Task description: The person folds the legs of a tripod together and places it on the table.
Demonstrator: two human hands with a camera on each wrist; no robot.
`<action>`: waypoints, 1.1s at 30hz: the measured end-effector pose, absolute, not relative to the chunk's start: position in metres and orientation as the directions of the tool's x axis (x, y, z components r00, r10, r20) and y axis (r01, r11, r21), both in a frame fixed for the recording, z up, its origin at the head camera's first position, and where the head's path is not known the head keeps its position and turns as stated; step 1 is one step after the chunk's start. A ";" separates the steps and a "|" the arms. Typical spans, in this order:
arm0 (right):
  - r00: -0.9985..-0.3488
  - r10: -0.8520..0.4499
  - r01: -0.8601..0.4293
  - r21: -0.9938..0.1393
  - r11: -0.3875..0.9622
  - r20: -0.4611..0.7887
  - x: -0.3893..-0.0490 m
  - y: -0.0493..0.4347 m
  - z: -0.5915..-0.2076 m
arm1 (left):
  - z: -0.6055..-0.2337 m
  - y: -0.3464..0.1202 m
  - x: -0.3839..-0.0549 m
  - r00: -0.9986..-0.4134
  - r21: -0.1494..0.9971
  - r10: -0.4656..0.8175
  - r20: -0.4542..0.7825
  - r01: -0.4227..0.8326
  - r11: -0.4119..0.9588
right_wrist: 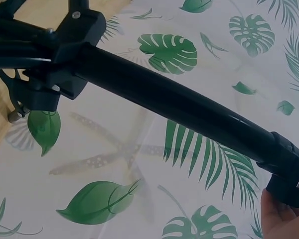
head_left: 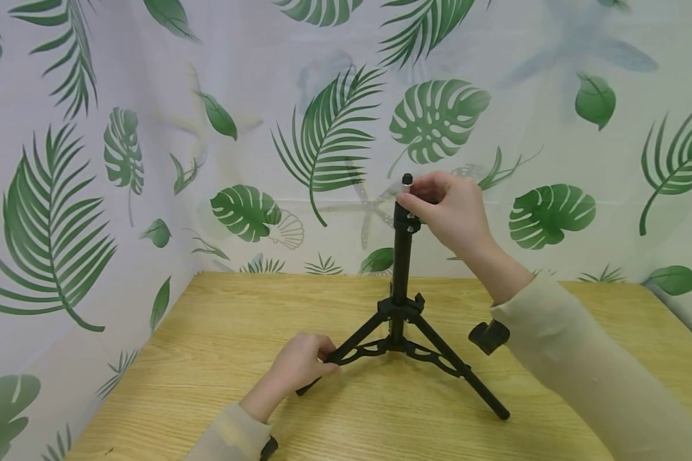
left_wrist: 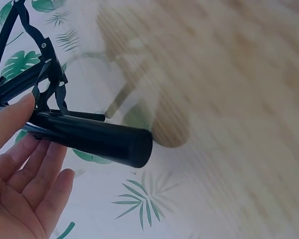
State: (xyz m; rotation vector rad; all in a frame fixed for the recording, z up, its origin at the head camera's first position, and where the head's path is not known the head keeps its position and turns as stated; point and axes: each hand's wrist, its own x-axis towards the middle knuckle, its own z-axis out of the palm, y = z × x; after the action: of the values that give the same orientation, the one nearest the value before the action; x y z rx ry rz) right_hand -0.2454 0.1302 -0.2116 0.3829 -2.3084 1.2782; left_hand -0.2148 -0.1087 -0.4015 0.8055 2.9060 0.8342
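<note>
A black tripod stand (head_left: 402, 262) stands upright on the table, its legs spread and its centre column short. My left hand (head_left: 300, 365) holds the left leg, thumb on one side and fingers on the other. The left wrist view shows that leg (left_wrist: 99, 137) with its rounded end beyond my left hand (left_wrist: 27, 184). At the column's top, below the small threaded tip (head_left: 407, 180), my right hand (head_left: 452, 208) grips the upper part with thumb and fingers. Seen from the right wrist, the column (right_wrist: 174, 99) runs to a collar, where my right hand (right_wrist: 281, 219) is partly out of frame.
The wooden table (head_left: 207, 320) carries the stand. Behind and to the left hangs a white cloth (head_left: 254, 153) printed with green leaves, close beyond the table's back edge. A black wrist device (head_left: 489, 337) sticks out from the right sleeve.
</note>
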 end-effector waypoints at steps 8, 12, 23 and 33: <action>-0.865 -0.037 -0.437 -0.716 0.544 0.500 -0.242 0.129 -0.213 | -0.400 -0.108 -0.213 -0.867 0.485 0.477 0.144 0.482 0.730; -0.864 -0.042 -0.441 -0.714 0.543 0.501 -0.240 0.129 -0.215 | -0.401 -0.107 -0.213 -0.868 0.477 0.474 0.146 0.482 0.735; -0.852 -0.052 -0.468 -0.713 0.522 0.522 -0.236 0.129 -0.224 | -0.401 -0.105 -0.210 -0.893 0.479 0.430 0.129 0.436 0.762; -0.841 -0.086 -0.490 -0.685 0.539 0.535 -0.230 0.132 -0.231 | -0.403 -0.102 -0.207 -0.909 0.446 0.399 0.120 0.409 0.796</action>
State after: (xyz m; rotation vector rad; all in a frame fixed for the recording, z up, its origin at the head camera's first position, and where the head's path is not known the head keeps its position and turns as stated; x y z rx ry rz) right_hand -0.2297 0.1318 -0.2308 0.4686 -2.3380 1.2386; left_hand -0.2072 -0.1018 -0.4031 0.6738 2.9962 0.7514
